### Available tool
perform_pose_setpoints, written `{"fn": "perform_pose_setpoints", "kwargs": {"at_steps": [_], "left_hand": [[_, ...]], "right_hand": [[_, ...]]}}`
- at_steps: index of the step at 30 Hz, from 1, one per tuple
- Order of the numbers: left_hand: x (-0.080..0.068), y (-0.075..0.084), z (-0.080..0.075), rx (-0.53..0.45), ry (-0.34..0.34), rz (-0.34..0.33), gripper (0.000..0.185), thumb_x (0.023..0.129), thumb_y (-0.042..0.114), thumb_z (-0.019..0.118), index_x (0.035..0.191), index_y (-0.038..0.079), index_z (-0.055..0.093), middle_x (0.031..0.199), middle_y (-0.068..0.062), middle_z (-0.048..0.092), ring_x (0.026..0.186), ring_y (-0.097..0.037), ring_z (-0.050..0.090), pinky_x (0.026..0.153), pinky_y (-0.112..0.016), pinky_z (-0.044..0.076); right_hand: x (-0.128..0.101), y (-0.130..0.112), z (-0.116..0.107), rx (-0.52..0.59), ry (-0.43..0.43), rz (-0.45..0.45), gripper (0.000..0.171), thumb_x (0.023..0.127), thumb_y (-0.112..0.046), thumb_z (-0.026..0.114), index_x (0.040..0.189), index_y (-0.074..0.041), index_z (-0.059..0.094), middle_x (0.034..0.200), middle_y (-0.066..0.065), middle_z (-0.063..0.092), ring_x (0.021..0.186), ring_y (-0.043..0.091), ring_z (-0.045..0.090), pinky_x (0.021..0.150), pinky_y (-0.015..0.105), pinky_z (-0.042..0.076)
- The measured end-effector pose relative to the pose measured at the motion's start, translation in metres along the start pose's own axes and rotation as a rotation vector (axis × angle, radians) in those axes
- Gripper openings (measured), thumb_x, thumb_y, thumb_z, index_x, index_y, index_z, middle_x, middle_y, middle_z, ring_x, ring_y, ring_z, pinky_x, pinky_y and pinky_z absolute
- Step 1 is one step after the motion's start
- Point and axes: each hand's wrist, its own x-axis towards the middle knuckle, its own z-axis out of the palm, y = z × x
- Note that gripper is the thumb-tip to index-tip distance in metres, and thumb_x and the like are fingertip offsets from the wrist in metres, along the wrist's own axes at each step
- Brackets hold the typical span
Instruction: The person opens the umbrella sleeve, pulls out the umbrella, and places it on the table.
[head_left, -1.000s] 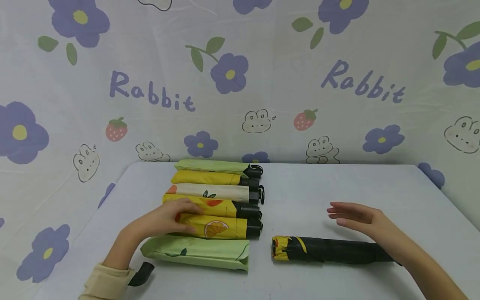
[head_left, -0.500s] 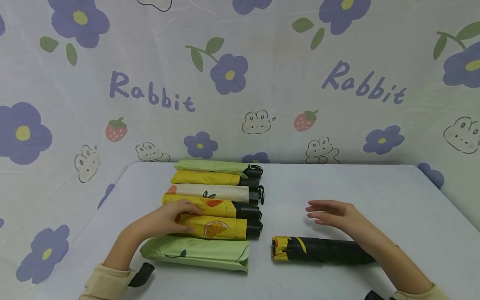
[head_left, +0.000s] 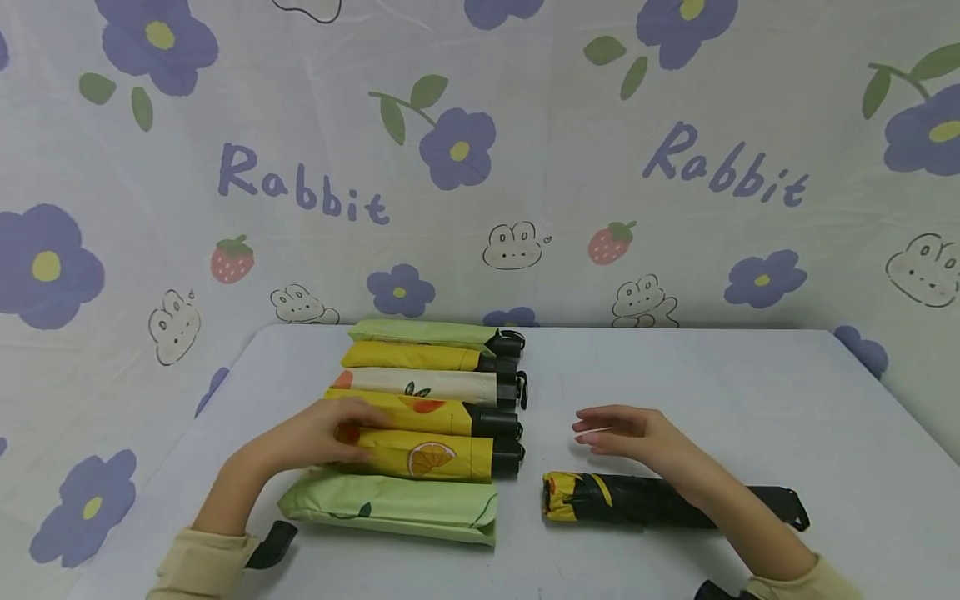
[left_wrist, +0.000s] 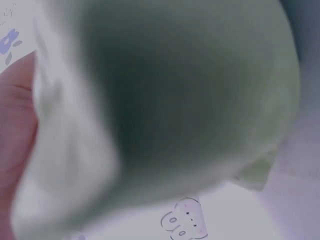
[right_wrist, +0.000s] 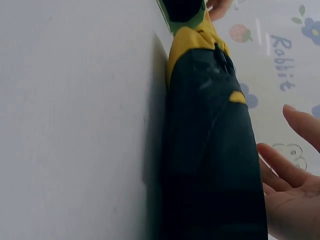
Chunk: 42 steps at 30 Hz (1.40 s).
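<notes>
In the head view my left hand (head_left: 322,435) lies over the left end of a yellow folded umbrella (head_left: 465,456) with an orange-slice print, thumb on its near side. Its fingertips reach onto the yellow umbrella (head_left: 438,414) behind. A pale green folded umbrella (head_left: 405,507) lies in front and fills much of the left wrist view. My right hand (head_left: 630,433) hovers with loosely extended fingers behind a black folded umbrella (head_left: 630,500) with a yellow end. The right forearm crosses over that umbrella and hides part of it. In the right wrist view the palm and fingers (right_wrist: 295,195) hold nothing.
Farther back in the row lie a cream umbrella (head_left: 450,386), another yellow umbrella (head_left: 412,356) and a green umbrella (head_left: 427,333), black handles to the right. All lie on a white table (head_left: 675,375) against a patterned cloth (head_left: 562,150).
My right hand has moved left across the black umbrella, uncovering its right end. In the last half second my left hand has slid slightly left along the yellow umbrella, which stays in place.
</notes>
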Motion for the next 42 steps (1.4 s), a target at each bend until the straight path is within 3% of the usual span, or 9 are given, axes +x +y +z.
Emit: {"fn": "perform_pose_setpoints", "kwargs": {"at_steps": [8,19,33,42], "left_hand": [[-0.004,-0.006,-0.005,-0.039,-0.005,-0.050,0.037,0.079,0.028,0.070,0.114,0.029,0.060,0.116,0.011,0.058,0.103,-0.011,0.053,0.088,-0.030,0.046],[-0.003,-0.006,-0.004,-0.036,-0.004,-0.043,0.036,0.077,0.030,0.072,0.111,0.031,0.061,0.114,0.009,0.059,0.093,-0.012,0.051,0.079,-0.025,0.045],[-0.004,-0.007,-0.003,-0.032,-0.005,-0.029,0.037,0.076,0.027,0.073,0.111,0.030,0.061,0.110,0.011,0.058,0.087,-0.013,0.050,0.075,-0.025,0.045],[0.000,-0.019,-0.011,-0.089,-0.055,-0.051,0.032,0.076,0.033,0.072,0.108,0.033,0.063,0.105,0.012,0.063,0.091,-0.010,0.057,0.079,-0.026,0.048]], "right_hand": [[0.005,-0.010,0.019,0.021,-0.059,-0.045,0.051,0.084,-0.036,0.063,0.129,-0.013,0.050,0.125,0.005,0.058,0.113,0.016,0.056,0.096,0.039,0.044],[0.015,-0.023,0.042,-0.009,-0.074,-0.109,0.046,0.082,-0.038,0.064,0.123,-0.018,0.055,0.122,0.004,0.059,0.112,0.017,0.056,0.091,0.034,0.048],[0.030,-0.026,0.060,-0.070,-0.073,-0.147,0.046,0.083,-0.036,0.064,0.123,-0.014,0.057,0.121,0.005,0.060,0.116,0.023,0.053,0.096,0.043,0.043],[0.036,-0.022,0.066,-0.127,-0.104,-0.152,0.046,0.083,-0.035,0.065,0.121,-0.011,0.058,0.121,0.008,0.060,0.113,0.024,0.055,0.093,0.042,0.045]]}}
